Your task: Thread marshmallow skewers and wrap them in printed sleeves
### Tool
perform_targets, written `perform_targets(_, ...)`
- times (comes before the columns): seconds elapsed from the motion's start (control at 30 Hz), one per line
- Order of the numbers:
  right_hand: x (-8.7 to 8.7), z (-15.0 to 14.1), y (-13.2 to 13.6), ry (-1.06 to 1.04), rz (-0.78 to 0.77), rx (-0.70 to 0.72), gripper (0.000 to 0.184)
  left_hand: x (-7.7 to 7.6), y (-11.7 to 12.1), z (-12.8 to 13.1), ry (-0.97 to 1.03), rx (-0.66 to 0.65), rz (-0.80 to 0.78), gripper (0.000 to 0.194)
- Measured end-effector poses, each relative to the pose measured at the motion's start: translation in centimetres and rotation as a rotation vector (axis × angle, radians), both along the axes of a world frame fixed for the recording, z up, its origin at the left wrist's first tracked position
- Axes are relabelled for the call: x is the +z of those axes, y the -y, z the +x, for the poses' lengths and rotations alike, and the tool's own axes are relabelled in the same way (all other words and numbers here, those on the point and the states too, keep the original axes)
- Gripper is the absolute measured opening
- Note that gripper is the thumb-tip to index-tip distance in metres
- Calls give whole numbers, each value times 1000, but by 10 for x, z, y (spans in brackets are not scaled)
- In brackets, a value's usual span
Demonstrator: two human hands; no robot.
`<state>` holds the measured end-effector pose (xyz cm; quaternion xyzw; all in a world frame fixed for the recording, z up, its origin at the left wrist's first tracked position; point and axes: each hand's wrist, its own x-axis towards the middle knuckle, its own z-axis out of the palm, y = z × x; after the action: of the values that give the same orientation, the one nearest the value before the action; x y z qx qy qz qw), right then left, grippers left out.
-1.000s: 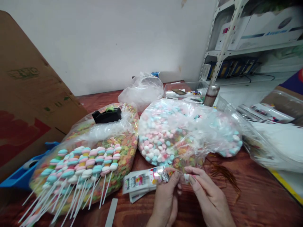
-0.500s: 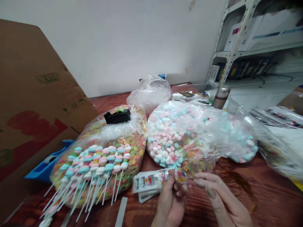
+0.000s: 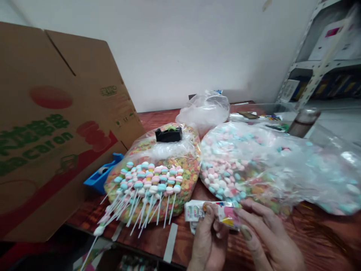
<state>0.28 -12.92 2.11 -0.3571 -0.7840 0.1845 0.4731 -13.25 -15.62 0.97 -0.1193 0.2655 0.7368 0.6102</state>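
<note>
A small printed plastic bag (image 3: 229,216), pink and yellow at its right end, stretches between my two hands. My left hand (image 3: 208,241) is closed on its left part, thumb on top and fingers curled below. The fingertips of my right hand (image 3: 270,239) are closed at the bag's right end. Just left of them, a small pile of similar printed bags (image 3: 192,211) lies on the table. Beyond it, many marshmallow skewers (image 3: 153,184) in pink, blue and white, on white sticks, rest on a large clear bag of coloured cereal rings (image 3: 189,177).
A large bag of marshmallows (image 3: 222,177) lies ahead of my hands. A black tape dispenser (image 3: 169,134) sits on the cereal bag, a blue dispenser (image 3: 101,175) beside a tall cardboard box (image 3: 84,113). A tape strip (image 3: 170,242) sticks to the table's front edge.
The view has swung left, showing more of the cardboard box and the table's front edge. The printed bag's pink end now shows between my hands, reaching my right fingertips.
</note>
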Motion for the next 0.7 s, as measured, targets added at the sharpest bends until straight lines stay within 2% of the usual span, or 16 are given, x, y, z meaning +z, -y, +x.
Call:
perform_targets(0.1,-2,-5,-5,65,6,110,32,-5,17,-20,-110,20,62,39)
perform_targets(0.17,2,-19,-6,-4,-124,180,30,-6,37,-41,-203,45,51,38)
perform_targets(0.23,7,-45,-4,-88,-382,234,25,-6,61,-68,-267,116,13,39)
perform_targets(0.3,7,-83,-1,-148,-760,348,24,-4,85,-94,-297,244,-16,37)
perform_targets(0.37,-1,-124,1,-316,-1241,431,32,-1,105,-116,-300,341,-22,31)
perform_targets(0.4,-6,-144,2,-340,-1332,443,39,1,112,-124,-293,366,-9,28)
perform_targets(0.5,-20,-186,5,-419,-1436,469,45,7,121,-134,-239,363,82,21)
perform_targets(0.57,-23,-190,7,-473,-1443,475,45,9,117,-131,-188,327,147,20)
perform_targets(0.63,-22,-173,8,-514,-1423,476,43,10,109,-124,-139,290,180,21)
perform_targets(0.7,-19,-135,5,-510,-1368,475,38,9,97,-115,-95,271,182,23)
